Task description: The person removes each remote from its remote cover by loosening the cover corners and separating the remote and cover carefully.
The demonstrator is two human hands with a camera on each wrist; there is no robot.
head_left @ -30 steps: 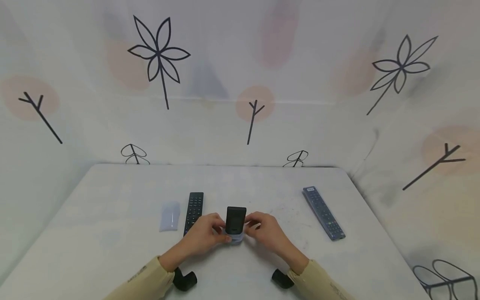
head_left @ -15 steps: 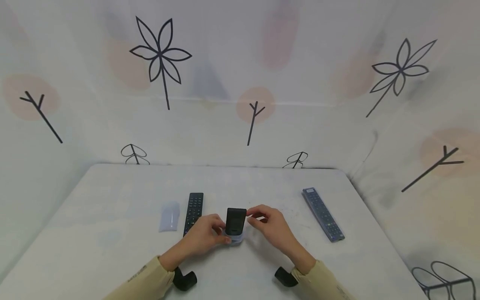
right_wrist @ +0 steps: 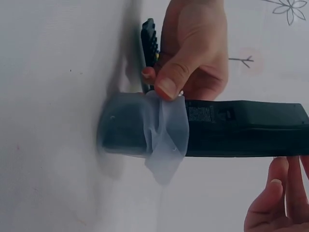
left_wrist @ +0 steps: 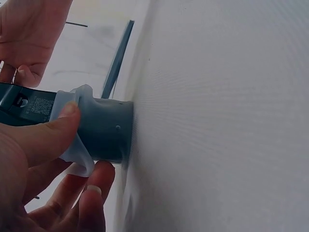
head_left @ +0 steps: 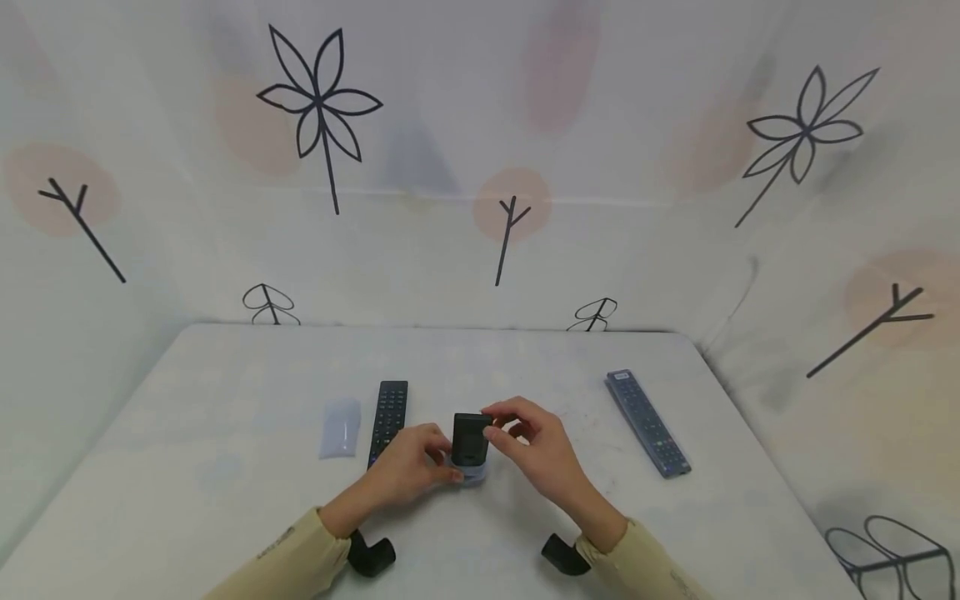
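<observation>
A black remote control (head_left: pixel 470 439) stands on end on the white table, its lower part inside a translucent soft cover (right_wrist: pixel 170 133). The cover's upper edge is bunched into folds around the remote, below a printed code label, as the wrist views show. My left hand (head_left: pixel 407 465) pinches the folded cover against the remote, thumb on one face and fingers on the other side. At the remote's upper end, my right hand (head_left: pixel 542 450) holds its right edge between thumb and fingers; part of this grip is hidden in the head view.
Behind my left hand lies another black remote (head_left: pixel 390 408) with buttons up. A flat translucent sleeve (head_left: pixel 341 427) is left of it. Far right, a remote in a clear cover (head_left: pixel 647 422) lies slanted on the table (head_left: pixel 247 392). A patterned cloth wall (head_left: pixel 420 258) rises behind.
My right hand has come off the remote's lower right side, moved up, and now holds its top right edge. The left hand keeps its grip, and the remote stays standing.
</observation>
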